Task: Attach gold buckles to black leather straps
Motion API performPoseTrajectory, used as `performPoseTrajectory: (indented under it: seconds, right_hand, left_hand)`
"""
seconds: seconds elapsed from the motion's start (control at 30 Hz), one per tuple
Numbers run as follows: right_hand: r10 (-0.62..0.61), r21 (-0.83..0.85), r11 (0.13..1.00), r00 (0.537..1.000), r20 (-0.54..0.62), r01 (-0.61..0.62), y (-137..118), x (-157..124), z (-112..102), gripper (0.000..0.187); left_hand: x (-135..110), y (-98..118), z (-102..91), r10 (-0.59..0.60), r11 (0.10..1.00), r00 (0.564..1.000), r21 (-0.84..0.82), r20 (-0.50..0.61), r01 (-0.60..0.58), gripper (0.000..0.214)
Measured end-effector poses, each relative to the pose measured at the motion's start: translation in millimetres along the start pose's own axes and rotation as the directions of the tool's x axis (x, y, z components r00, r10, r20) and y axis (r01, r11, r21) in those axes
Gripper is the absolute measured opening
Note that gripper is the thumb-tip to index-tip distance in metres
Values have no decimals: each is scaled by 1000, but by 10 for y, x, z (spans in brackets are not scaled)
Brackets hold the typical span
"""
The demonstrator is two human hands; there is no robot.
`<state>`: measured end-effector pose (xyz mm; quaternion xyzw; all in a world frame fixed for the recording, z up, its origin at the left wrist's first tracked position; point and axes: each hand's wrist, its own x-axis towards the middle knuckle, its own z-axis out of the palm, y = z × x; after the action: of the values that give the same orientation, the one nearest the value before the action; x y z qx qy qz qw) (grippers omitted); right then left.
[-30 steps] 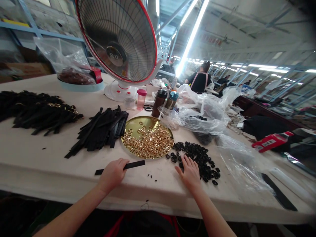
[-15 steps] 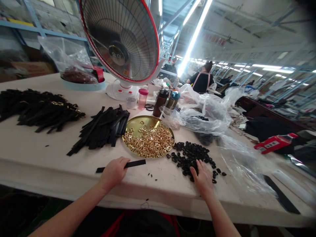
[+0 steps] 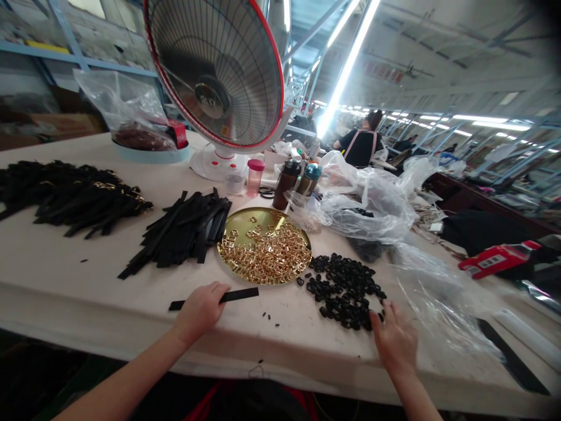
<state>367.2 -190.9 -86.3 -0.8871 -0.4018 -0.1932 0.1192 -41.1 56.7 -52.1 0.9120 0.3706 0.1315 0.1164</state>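
My left hand (image 3: 205,305) is closed around a short black strap (image 3: 241,294), whose two ends stick out on either side just above the table. At the right edge of a heap of small black rings (image 3: 346,286), my right hand (image 3: 395,336) rests with fingers apart, its thumb and fingertips touching the outer rings. Whether a ring lies under the fingers is hidden. Between and beyond the hands, a round gold tray (image 3: 239,219) holds many small gold buckles (image 3: 272,254). Left of the tray lies a pile of black straps (image 3: 182,231).
Straps with gold buckles (image 3: 79,196) are heaped at the far left. A red-rimmed fan heater (image 3: 214,99) stands behind, near two bottles (image 3: 287,184) and a pink-lidded cup (image 3: 255,177). Clear plastic bags (image 3: 372,202) and a red-labelled bottle (image 3: 499,259) lie right. Another person (image 3: 362,143) is farther back.
My right hand has moved right and nearer, from on top of the black rings to their right edge, drawing the stray rings in against the heap. My left hand stays with the strap.
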Motion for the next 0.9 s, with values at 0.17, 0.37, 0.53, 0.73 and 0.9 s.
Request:
performPoseTrajectory:
  seconds: [0.17, 0.37, 0.53, 0.73, 0.9]
  right_hand:
    - [144, 78, 986, 988, 59, -149, 45, 159, 146, 74]
    - [-43, 204, 979, 997, 67, 29, -391, 248, 183, 64]
    - [-231, 184, 958, 972, 40, 220, -638, 6, -42, 61]
    - [-212, 30, 977, 969, 125, 210, -1014, 2, -19, 61]
    - [-208, 23, 978, 974, 90, 207, -1139, 142, 38, 58]
  left_hand:
    - [6, 0, 0, -2, 1000, 1000, 14, 2, 2, 22]
    - [5, 14, -13, -11, 1000, 1000, 25, 9, 11, 23]
    - [5, 27, -26, -20, 1000, 1000, 18, 12, 20, 22]
    - [14, 43, -43, -9, 999, 999, 34, 30, 8, 23]
    - [8, 73, -60, -41, 999, 999, 21, 31, 41, 21]
